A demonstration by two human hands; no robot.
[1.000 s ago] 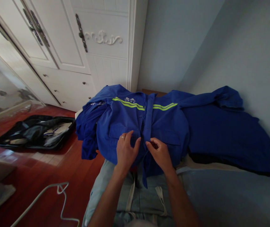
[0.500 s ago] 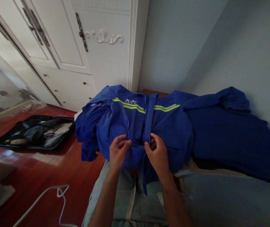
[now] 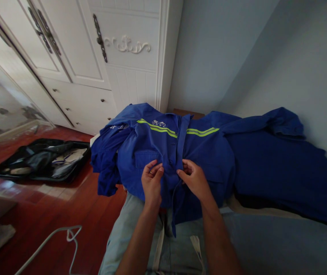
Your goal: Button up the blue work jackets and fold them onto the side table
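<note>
A blue work jacket (image 3: 205, 149) with yellow-green reflective stripes lies front up across my lap, its front unbuttoned from about the chest down. My left hand (image 3: 152, 185) pinches the cloth of the buttoned edge between thumb and fingers, close to a button (image 3: 171, 162). Opposite it, my right hand (image 3: 194, 178) grips the loose front placket (image 3: 183, 133). A narrow gap separates the two edges, and the lower end of the placket hangs down between my forearms. One sleeve (image 3: 283, 122) stretches out to the right over more dark blue cloth (image 3: 277, 164).
Behind the jacket stands a white wardrobe (image 3: 131, 26) against a grey-blue wall (image 3: 217, 49). An open black suitcase (image 3: 40, 160) with things in it lies on the red wooden floor (image 3: 91, 214) at left. A white cable (image 3: 47, 238) runs across the floor.
My left hand has shifted right and slightly up with the buttoned edge, nearer the placket. My right hand keeps hold of the placket and has moved slightly up.
</note>
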